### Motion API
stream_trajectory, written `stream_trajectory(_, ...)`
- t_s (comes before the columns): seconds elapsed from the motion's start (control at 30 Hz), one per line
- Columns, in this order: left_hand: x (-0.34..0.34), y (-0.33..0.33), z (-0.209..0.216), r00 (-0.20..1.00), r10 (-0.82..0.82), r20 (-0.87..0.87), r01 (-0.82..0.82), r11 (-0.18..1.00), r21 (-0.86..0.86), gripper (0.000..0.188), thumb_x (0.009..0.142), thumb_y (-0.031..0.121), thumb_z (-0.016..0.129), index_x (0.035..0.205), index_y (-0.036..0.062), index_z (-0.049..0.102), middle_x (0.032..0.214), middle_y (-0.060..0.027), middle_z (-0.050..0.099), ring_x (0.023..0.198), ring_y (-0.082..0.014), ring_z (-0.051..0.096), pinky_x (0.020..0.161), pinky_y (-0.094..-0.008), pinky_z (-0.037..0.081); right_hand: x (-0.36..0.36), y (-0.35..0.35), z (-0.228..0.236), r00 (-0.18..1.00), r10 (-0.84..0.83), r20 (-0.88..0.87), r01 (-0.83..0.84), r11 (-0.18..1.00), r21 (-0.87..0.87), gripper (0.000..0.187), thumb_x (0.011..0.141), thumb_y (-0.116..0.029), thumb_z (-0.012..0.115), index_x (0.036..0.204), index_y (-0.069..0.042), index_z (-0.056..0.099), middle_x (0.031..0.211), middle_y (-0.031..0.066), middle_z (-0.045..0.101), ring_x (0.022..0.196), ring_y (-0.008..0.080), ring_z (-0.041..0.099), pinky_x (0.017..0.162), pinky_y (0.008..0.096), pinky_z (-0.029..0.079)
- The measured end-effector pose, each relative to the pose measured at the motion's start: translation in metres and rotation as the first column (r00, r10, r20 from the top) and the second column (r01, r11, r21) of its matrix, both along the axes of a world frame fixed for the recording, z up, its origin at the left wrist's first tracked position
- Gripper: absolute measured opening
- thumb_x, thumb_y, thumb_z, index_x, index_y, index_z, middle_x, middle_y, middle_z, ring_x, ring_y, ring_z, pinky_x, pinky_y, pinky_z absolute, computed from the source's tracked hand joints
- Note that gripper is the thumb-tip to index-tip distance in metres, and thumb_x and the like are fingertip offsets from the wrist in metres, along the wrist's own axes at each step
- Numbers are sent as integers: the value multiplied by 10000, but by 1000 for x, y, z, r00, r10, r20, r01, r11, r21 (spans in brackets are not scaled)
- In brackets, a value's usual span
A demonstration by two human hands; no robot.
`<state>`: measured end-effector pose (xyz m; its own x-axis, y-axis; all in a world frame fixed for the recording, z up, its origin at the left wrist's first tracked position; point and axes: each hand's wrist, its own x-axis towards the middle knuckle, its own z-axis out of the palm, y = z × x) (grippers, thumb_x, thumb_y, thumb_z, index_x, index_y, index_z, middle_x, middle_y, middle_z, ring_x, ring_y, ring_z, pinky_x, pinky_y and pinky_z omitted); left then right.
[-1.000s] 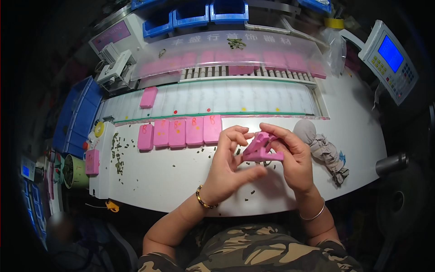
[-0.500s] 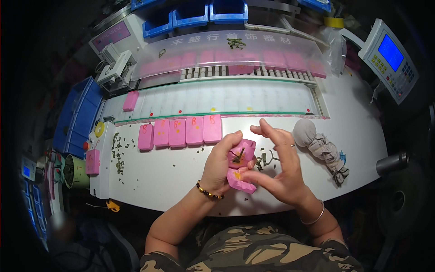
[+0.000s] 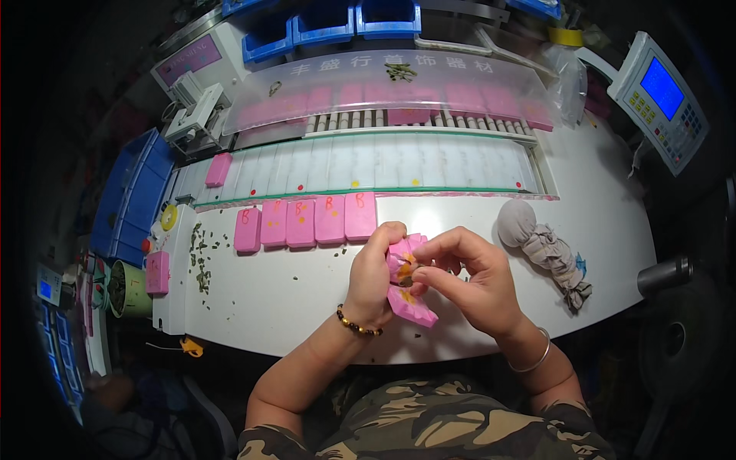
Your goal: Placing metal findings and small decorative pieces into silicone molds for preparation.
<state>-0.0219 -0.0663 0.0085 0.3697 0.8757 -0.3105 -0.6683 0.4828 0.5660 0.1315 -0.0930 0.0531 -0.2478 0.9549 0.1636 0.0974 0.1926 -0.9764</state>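
Note:
In my left hand (image 3: pixel 371 277) is a pink rubber mold (image 3: pixel 414 310), held spread apart so that its lower flap hangs down and its inside shows yellow marks. My fingers wrap around its left side and back. At the mold's opening, the thumb and index finger of my right hand (image 3: pixel 477 290) pinch at a small dark green wax piece (image 3: pixel 406 281). Those fingertips hide most of the piece, so its shape cannot be made out. Left of my hands, several closed pink molds (image 3: pixel 330 220) stand in a row, marked in red.
Green wax scraps (image 3: pixel 201 261) litter the white table's left side. A grey cloth bundle (image 3: pixel 548 249) lies right of my hands. Behind the mold row is a glass-edged panel (image 3: pixel 330 165) bearing one pink mold (image 3: pixel 218 170). A keypad unit (image 3: pixel 661 100) stands far right, a blue bin (image 3: pixel 126 199) left.
My right hand has gone from spread fingers to a pinch at the mold's opening, covering the green wax piece that lay exposed there. The left hand keeps its hold.

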Motion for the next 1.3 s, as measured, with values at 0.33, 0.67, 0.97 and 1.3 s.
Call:
stream_trajectory(0.33,-16,-8,15,953,-190,-235,247,938,244,266,985,254,550,1018,2,626,812,-60,628,600,-121,589,528,-247,468,24,-1,-7,837,-459,298,-60,464,884,304,609,-41,718,902,-121,729,858,-10,652,749,176,556,627,277,460)
stream_trajectory(0.67,-17,-7,17,894,-362,-263,418,886,200,172,941,155,622,988,-7,655,861,-38,654,750,-73,599,669,-212,481,24,-8,-27,868,-413,277,-54,475,878,285,617,-43,738,897,-93,722,852,5,658,735,174,565,611,281,469)
stream_trajectory(0.97,-21,-9,17,900,-216,-379,321,916,240,124,919,122,633,952,5,655,852,-30,651,741,-68,604,674,-203,482,23,-8,-27,876,-384,292,17,630,776,287,639,15,777,869,-78,633,832,45,630,744,221,580,617,319,475)
stream_trajectory(1.3,-18,-10,14,890,-241,-388,360,892,273,143,922,115,652,980,-15,651,903,-40,673,784,-63,618,691,-205,499,28,-5,-21,846,-366,388,-124,572,811,226,684,-74,775,862,-73,636,825,34,612,724,219,579,611,334,468)
